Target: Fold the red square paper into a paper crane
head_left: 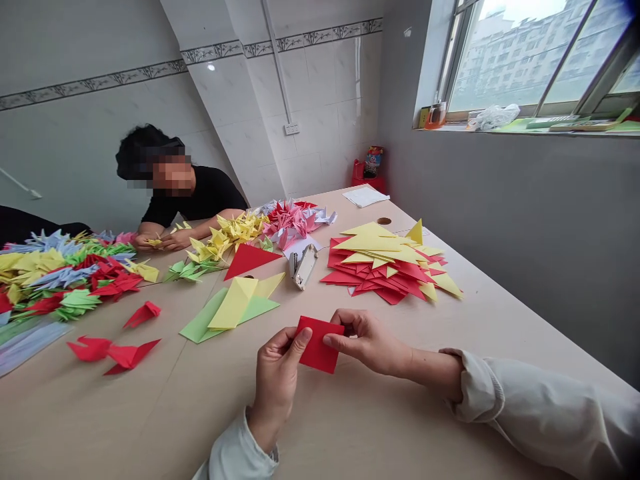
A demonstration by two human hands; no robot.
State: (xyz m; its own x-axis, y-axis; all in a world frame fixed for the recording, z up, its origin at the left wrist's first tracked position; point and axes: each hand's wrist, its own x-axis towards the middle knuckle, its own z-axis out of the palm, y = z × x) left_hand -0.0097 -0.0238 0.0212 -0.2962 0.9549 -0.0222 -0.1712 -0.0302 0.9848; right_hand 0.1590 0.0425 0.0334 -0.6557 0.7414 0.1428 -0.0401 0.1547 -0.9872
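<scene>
Between my two hands, just above the table, is a red folded paper square (320, 350). My left hand (280, 370) pinches its left edge, thumb on top. The right edge is gripped by my right hand (367, 343), its thumb also on the paper's face and its fingers behind. Beyond them lies a pile of red and yellow folded paper (387, 260). Yellow and green paper sheets (235, 303) lie to the left, with a red paper triangle (249, 260) farther back. Red folded paper pieces (114, 351) rest at the left.
A stapler-like metal object (303, 267) stands mid-table. Heaps of folded paper cranes (65, 273) cover the left side, and more yellow ones (225, 233) lie by a co-worker's hands (165, 240). A white sheet (366, 196) lies at the far end, near a red stool (369, 177).
</scene>
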